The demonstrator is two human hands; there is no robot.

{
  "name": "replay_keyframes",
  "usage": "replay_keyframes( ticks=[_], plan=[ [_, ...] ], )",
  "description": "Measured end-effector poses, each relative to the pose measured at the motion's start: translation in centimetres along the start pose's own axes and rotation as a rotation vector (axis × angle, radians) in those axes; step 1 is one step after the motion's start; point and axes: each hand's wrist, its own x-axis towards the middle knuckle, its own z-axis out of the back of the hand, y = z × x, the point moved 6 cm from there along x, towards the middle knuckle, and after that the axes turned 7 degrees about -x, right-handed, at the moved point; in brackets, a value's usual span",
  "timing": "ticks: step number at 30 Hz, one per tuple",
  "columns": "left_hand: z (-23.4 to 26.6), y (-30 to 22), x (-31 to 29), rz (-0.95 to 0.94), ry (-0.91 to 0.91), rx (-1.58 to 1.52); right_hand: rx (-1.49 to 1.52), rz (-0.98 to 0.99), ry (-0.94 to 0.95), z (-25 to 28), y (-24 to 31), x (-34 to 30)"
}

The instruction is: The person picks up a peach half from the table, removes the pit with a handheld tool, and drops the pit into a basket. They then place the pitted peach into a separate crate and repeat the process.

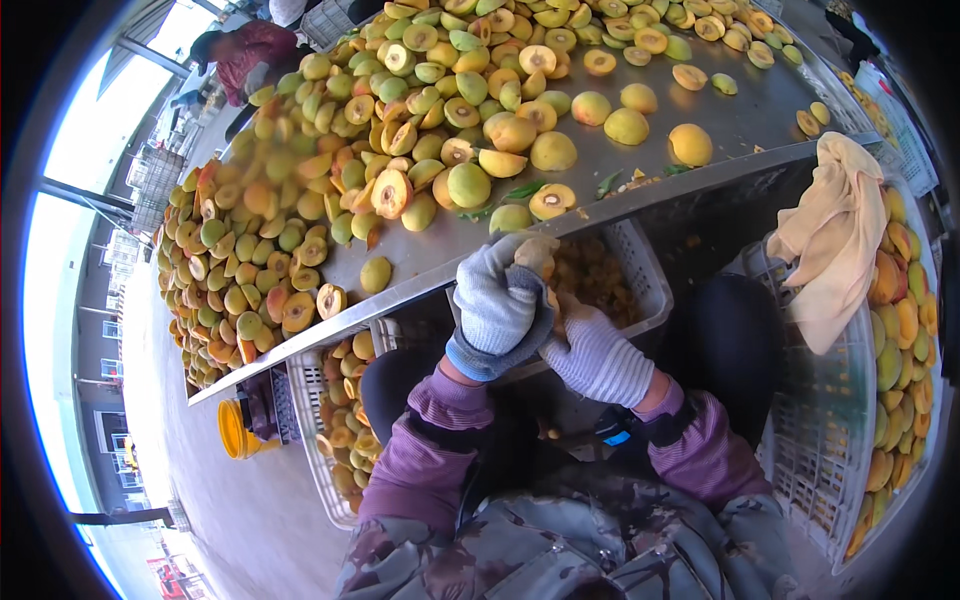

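Observation:
My left hand, in a whitish knit glove with a grey cuff, is closed in front of the metal table's edge. Its fingers curl round something I cannot make out. Close against it is my right hand, in a white glove with stained fingertips, also closed, and what it holds is hidden. Just beyond my hands, on the metal table, lie a cut peach half and a whole yellow-green peach. A large heap of peach halves covers much of the table, many with the stone showing.
Below the table edge sits a white crate of yellowish pieces. Crates of peach halves stand at my left and right, a beige cloth draped over the right one. A yellow bucket and another person are at left.

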Motion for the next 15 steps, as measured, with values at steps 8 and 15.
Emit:
replay_keyframes(
  ticks=[8, 15],
  plan=[
    [-0.7, 0.8, 0.3, 0.257, 0.069, -0.045, 0.196, 0.125, -0.028, -0.4, 0.2, -0.4],
    [0.0, -0.1, 0.3, 0.038, 0.052, -0.117, 0.396, 0.23, -0.024, -0.1, 1.0, -0.1]
  ],
)
